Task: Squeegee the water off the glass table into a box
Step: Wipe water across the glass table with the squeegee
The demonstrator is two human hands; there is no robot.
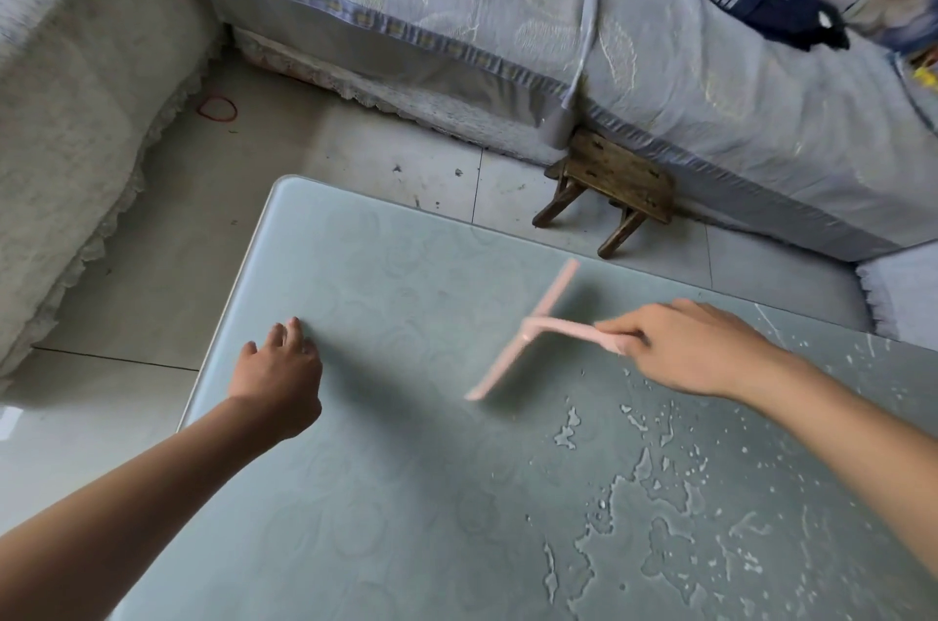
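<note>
Right hand (695, 346), at centre right of the frame, is curled round the handle of a pink squeegee (533, 336); the left hand (281, 366), at centre left, holds nothing, its fingers loosely spread with the tips at or just above the glass table (355, 493). The squeegee is T-shaped. Its thin handle runs leftward from the right hand to the middle of a long, flat blade, and the blade's long axis slants from upper right to lower left. It is blurred, so I cannot tell whether its edge touches the glass.

The water (655, 498) lies in the lower right of the frame, below and to the right of the blade, as ragged puddles, streaks and scattered beads under the right forearm. That puts it on the right hand's side and well apart from the left hand. The left half of the tabletop looks dry. No box is in view, so which edge the water should be driven toward cannot be judged. The blade probably has to be set beyond the puddles before a stroke can gather them.

The tabletop is smooth frosted grey-green glass with a faint swirling pattern and a rounded corner. Beyond it stand a small dark wooden stool (609, 186) and a pale tiled floor (152, 265)
</note>
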